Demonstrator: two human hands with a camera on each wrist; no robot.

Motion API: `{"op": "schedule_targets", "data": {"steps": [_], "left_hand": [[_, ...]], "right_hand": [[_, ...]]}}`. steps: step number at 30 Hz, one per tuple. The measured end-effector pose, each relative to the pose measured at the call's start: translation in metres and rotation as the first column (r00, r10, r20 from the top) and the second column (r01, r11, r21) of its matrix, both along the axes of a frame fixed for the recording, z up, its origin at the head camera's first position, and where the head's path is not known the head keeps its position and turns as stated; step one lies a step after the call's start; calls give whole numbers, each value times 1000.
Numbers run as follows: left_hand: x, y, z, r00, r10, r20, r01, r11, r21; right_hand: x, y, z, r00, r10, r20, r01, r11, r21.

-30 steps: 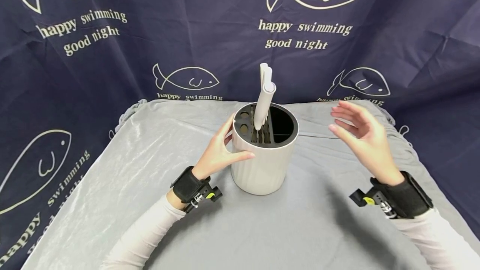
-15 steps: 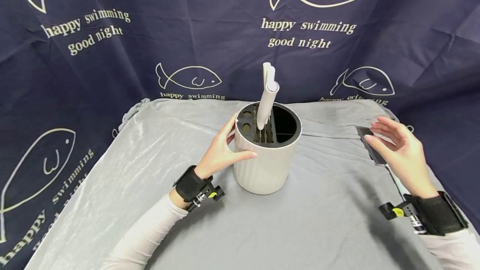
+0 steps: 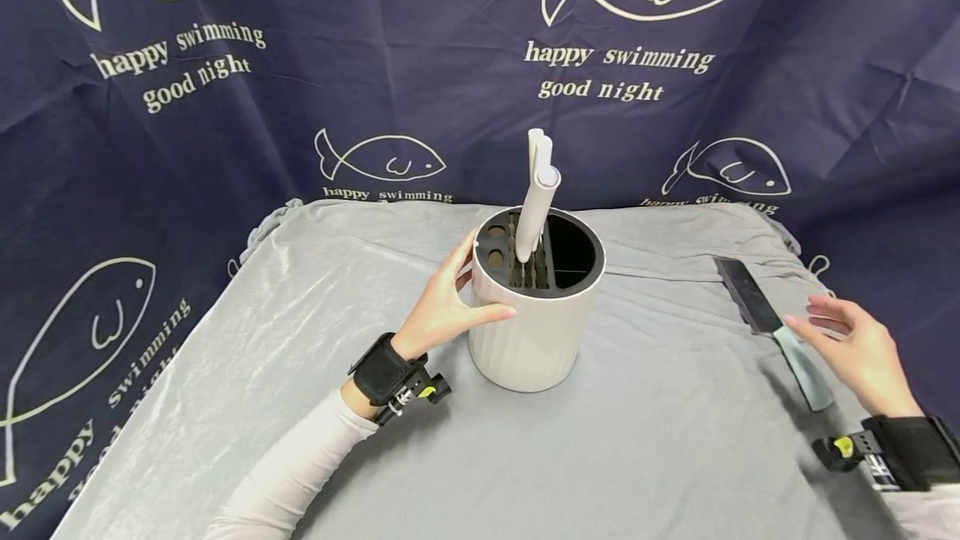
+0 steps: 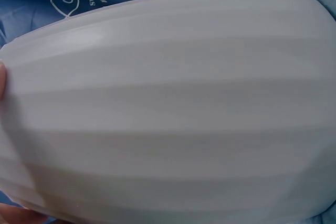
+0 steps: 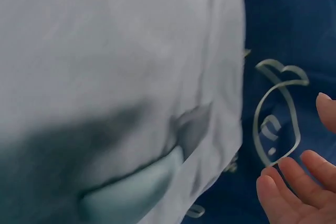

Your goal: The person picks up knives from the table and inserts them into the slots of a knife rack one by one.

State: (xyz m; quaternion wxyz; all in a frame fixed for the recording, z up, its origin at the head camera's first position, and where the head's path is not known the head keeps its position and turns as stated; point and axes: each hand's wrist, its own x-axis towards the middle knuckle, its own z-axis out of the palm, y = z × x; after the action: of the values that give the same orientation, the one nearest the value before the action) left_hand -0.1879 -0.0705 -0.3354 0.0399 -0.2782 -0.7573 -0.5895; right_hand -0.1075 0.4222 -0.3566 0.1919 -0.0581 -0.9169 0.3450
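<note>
A white ribbed knife holder (image 3: 528, 344) with a black slotted top stands upright mid-table. White-handled knives (image 3: 537, 211) stick up from its slots. My left hand (image 3: 435, 315) grips its left side, thumb across the front and fingers behind; its ribbed wall (image 4: 168, 108) fills most of the left wrist view. On the right lies a cleaver (image 3: 802, 369) with a dark blade and a pale blue-green handle (image 5: 136, 190). Near that handle my right hand (image 3: 858, 348) hovers with fingers loosely bent, holding nothing. In the head view its thumb tip overlaps the handle; contact cannot be told.
Grey cloth (image 3: 637, 457) covers the table, with folds toward the back right. Behind and at both sides hangs a navy curtain (image 3: 480, 40) printed with fish. Each wrist wears a black strap with a small camera (image 3: 431, 390).
My right hand has moved right and toward me, uncovering the cleaver that it hid before. The left hand keeps its grip on the knife holder, while the head view has shifted slightly.
</note>
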Motion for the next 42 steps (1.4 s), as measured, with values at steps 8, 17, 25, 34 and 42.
{"op": "schedule_targets", "data": {"steps": [8, 17, 25, 34, 42], "left_hand": [[0, 0, 0, 1000, -7, 0, 7, 1000, 4], [1, 0, 1, 1000, -2, 4, 2, 1000, 3], [1, 0, 1, 1000, -4, 5, 4, 1000, 2], [0, 0, 0, 1000, -11, 5, 11, 1000, 8], [0, 0, 0, 1000, -18, -5, 18, 1000, 14]], "right_hand": [[4, 19, -18, 980, -77, 182, 42, 981, 190], [3, 27, -31, 970, -25, 241, -46, 957, 286], [4, 31, -37, 956, -32, 290, -72, 937, 341], [6, 33, -38, 951, -18, 309, -99, 929, 357], [4, 33, -39, 946, -14, 323, -113, 922, 370]]}}
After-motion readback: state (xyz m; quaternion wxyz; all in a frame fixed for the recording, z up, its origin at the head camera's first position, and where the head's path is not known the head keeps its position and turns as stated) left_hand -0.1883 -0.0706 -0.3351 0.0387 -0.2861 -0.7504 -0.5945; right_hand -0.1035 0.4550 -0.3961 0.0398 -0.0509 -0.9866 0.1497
